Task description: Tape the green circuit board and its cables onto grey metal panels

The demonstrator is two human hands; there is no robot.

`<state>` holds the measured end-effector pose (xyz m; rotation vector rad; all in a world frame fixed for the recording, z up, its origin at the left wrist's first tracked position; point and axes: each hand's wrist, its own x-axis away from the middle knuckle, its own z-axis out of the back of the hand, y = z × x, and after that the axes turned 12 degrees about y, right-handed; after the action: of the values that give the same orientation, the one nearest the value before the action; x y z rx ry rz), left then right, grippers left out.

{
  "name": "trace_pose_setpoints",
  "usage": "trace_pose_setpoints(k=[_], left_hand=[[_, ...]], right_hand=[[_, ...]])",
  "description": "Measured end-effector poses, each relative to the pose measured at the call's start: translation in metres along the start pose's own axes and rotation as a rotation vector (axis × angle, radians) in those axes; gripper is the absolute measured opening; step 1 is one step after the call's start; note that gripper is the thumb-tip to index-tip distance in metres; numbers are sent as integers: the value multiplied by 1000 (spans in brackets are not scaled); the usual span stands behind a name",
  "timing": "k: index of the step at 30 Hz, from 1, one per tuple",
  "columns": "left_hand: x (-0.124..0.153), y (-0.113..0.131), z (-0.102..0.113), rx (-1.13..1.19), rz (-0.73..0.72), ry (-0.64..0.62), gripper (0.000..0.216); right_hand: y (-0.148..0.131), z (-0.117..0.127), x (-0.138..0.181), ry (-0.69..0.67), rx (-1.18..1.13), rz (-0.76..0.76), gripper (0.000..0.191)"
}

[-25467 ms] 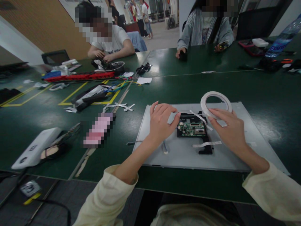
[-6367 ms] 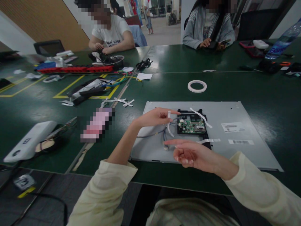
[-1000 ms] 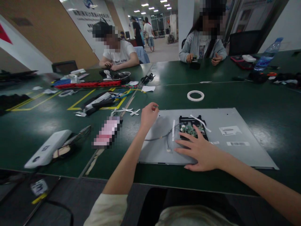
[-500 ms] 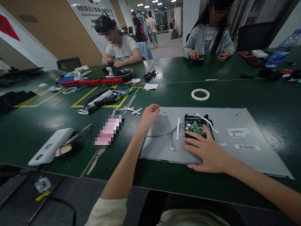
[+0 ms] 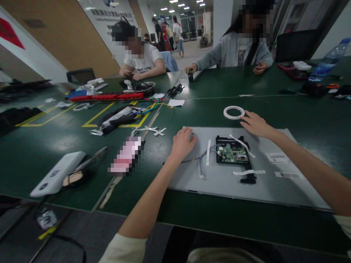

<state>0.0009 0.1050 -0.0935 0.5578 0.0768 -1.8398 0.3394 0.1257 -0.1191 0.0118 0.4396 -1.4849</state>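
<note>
A grey flat metal panel (image 5: pixel 189 180), like the back of a screen, lies on the green table in front of me. Fixed near its middle is a green circuit board (image 5: pixel 231 155) in a black plastic frame (image 5: pixel 248 179). White tape strips (image 5: pixel 249 172) cross the frame, and thin cables (image 5: pixel 201 166) run off to the left. My left hand (image 5: pixel 183 143) rests at the panel's far left corner, fingers bent and thumb apart. Above the panel's far edge, my right hand (image 5: pixel 257 125) is open, its fingertips at the right rim of a white tape roll (image 5: pixel 234 113); contact is unclear.
Left of the panel lie a phone (image 5: pixel 126 156), tape scraps (image 5: pixel 157 130) and a white device (image 5: pixel 59 173). Farther back are a black bundle with wires (image 5: pixel 120 117) and a red strip (image 5: pixel 106 96). A bottle (image 5: pixel 329 60) stands at right. Two people sit opposite.
My right hand has left the board and reached forward to the tape roll, uncovering a tape strip. My left hand has shifted slightly right. A person opposite has moved a small black object leftward.
</note>
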Motion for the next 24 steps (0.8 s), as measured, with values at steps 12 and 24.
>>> trace_pose_setpoints(k=[12,24], left_hand=[[4,2,2,-27,19,-30,27],[6,5,5,-15,10,-18,26]], right_hand=[[-25,-41,-37,33,-9,-4,57],[-37,-47,-41,47,-9,-78,51]])
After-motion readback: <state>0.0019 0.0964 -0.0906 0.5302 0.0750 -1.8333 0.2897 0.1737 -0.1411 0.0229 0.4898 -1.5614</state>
